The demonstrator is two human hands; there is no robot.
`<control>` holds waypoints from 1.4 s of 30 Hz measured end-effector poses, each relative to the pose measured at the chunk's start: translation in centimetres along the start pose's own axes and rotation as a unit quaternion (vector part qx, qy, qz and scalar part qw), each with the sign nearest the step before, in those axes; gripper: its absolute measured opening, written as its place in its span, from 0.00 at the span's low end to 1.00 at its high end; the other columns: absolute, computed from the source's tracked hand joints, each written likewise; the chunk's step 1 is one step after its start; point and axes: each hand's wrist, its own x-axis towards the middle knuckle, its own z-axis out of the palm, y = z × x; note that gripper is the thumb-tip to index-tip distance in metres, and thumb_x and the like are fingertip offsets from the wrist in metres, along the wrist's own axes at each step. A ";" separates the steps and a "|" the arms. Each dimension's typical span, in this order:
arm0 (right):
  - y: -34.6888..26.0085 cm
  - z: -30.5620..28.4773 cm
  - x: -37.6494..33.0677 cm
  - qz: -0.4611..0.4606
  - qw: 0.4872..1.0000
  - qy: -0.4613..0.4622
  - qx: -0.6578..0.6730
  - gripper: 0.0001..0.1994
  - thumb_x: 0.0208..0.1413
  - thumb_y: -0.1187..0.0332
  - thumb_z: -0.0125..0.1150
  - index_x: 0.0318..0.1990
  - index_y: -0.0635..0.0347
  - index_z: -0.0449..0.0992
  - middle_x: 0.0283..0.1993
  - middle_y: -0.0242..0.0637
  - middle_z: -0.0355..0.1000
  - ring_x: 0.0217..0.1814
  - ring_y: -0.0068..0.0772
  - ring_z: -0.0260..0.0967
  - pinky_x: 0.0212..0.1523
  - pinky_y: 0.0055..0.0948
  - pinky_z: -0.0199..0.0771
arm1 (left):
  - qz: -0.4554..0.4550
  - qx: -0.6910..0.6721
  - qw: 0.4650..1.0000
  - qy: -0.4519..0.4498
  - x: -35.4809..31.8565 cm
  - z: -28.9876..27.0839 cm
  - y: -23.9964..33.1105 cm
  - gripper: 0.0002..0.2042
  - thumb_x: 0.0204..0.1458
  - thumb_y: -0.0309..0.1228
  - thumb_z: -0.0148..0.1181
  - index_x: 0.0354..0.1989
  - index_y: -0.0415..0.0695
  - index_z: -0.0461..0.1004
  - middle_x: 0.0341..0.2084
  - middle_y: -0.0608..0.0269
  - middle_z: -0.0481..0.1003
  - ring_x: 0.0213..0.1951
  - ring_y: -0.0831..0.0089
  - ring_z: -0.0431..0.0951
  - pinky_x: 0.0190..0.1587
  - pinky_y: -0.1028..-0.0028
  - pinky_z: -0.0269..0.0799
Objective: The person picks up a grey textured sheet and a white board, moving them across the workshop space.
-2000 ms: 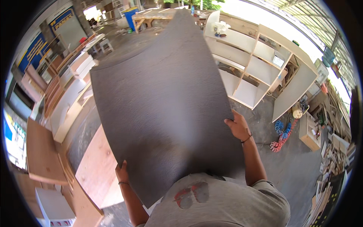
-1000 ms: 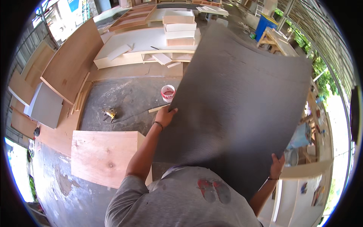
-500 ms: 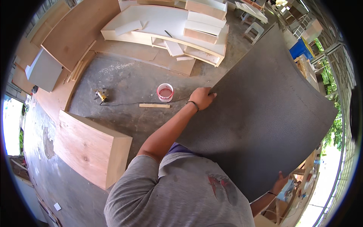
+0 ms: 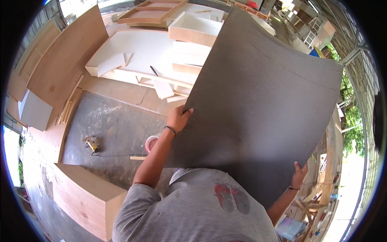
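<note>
A large dark grey, thin sheet with a fine-textured face spans the space in front of me, slightly bowed. My left hand is closed on its left edge, thumb over the face and fingers behind. On the lower right edge, my right hand grips the same sheet, thumb on the front; its other fingers are mostly hidden. The sheet's lower part reaches close to my chest. Beside my left forearm stands a white bucket with reddish contents, partly covered by the arm.
A yellow corded power tool lies on the concrete floor, its cord running toward a wood strip. A plywood box stands at lower left. White-topped cabinet carcasses are ahead, and tall plywood panels lean at left. A cluttered workbench is at right.
Both hands have raised the sheet, and it has shifted left, now covering part of the cabinets and the blue container. The floor objects sit lower in view.
</note>
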 end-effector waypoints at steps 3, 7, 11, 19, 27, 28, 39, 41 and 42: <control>-1.2 4.4 6.9 -0.001 0.992 -0.073 0.099 0.27 0.43 0.78 0.52 0.54 0.73 0.56 0.55 0.46 0.58 0.57 0.36 0.54 0.58 0.28 0.48 | -0.016 -0.034 0.999 0.028 4.8 -0.9 -0.6 0.16 0.47 0.40 0.52 0.26 0.34 0.70 0.13 0.55 0.67 0.20 0.69 0.68 0.25 0.68 0.62; -3.1 11.2 15.6 -0.036 0.991 -0.093 0.095 0.25 0.43 0.77 0.52 0.52 0.73 0.59 0.52 0.45 0.61 0.55 0.36 0.56 0.56 0.28 0.50 | -0.024 -0.030 0.994 0.106 10.4 -2.0 -0.6 0.15 0.47 0.39 0.53 0.28 0.36 0.71 0.13 0.60 0.67 0.20 0.73 0.67 0.26 0.70 0.63; -1.8 20.2 26.1 0.000 0.979 -0.159 0.130 0.20 0.44 0.75 0.53 0.47 0.73 0.64 0.46 0.43 0.66 0.48 0.37 0.61 0.51 0.30 0.57 | -0.042 -0.077 0.980 0.176 15.9 -2.3 -1.6 0.14 0.48 0.36 0.53 0.30 0.35 0.72 0.15 0.65 0.68 0.21 0.78 0.65 0.27 0.74 0.63; -5.5 43.4 46.6 -0.149 0.894 -0.372 0.198 0.21 0.43 0.72 0.55 0.46 0.72 0.65 0.43 0.43 0.69 0.45 0.34 0.64 0.49 0.28 0.60 | -0.139 -0.133 0.940 0.280 27.7 -2.0 -5.6 0.12 0.48 0.32 0.55 0.34 0.33 0.72 0.24 0.68 0.71 0.27 0.81 0.68 0.30 0.79 0.64; -15.8 64.6 67.8 -0.357 0.798 -0.480 0.080 0.20 0.41 0.71 0.55 0.45 0.70 0.66 0.41 0.47 0.70 0.43 0.39 0.67 0.46 0.31 0.62 | -0.200 -0.287 0.862 0.367 39.1 0.4 -2.8 0.13 0.47 0.30 0.55 0.37 0.33 0.70 0.29 0.62 0.73 0.29 0.74 0.72 0.33 0.76 0.68; -18.0 67.1 70.3 -0.389 0.775 -0.491 0.081 0.21 0.40 0.71 0.56 0.45 0.71 0.66 0.41 0.47 0.70 0.43 0.38 0.67 0.46 0.32 0.63 | -0.207 -0.314 0.852 0.364 40.7 0.7 -2.4 0.14 0.47 0.31 0.56 0.39 0.33 0.69 0.30 0.60 0.73 0.30 0.73 0.73 0.34 0.75 0.69; -25.3 84.1 80.3 -0.354 0.737 -0.569 -0.085 0.25 0.40 0.70 0.59 0.49 0.70 0.64 0.43 0.46 0.68 0.44 0.36 0.65 0.48 0.29 0.62 | -0.285 -0.364 0.776 0.429 49.2 4.2 -0.1 0.15 0.49 0.31 0.52 0.41 0.31 0.68 0.35 0.56 0.72 0.36 0.70 0.72 0.39 0.73 0.67; -25.2 85.8 80.4 -0.337 0.755 -0.546 -0.135 0.23 0.39 0.68 0.61 0.44 0.71 0.67 0.38 0.47 0.70 0.39 0.39 0.68 0.42 0.32 0.66 | -0.286 -0.357 0.773 0.439 49.5 4.4 0.9 0.15 0.49 0.31 0.52 0.41 0.31 0.68 0.34 0.56 0.72 0.36 0.70 0.72 0.38 0.72 0.67; -24.0 87.1 80.8 -0.342 0.763 -0.523 -0.167 0.23 0.39 0.68 0.62 0.44 0.71 0.67 0.39 0.48 0.70 0.39 0.40 0.68 0.42 0.32 0.66 | -0.287 -0.354 0.772 0.443 49.5 4.5 1.2 0.15 0.49 0.31 0.52 0.41 0.31 0.68 0.34 0.56 0.72 0.36 0.70 0.72 0.38 0.72 0.67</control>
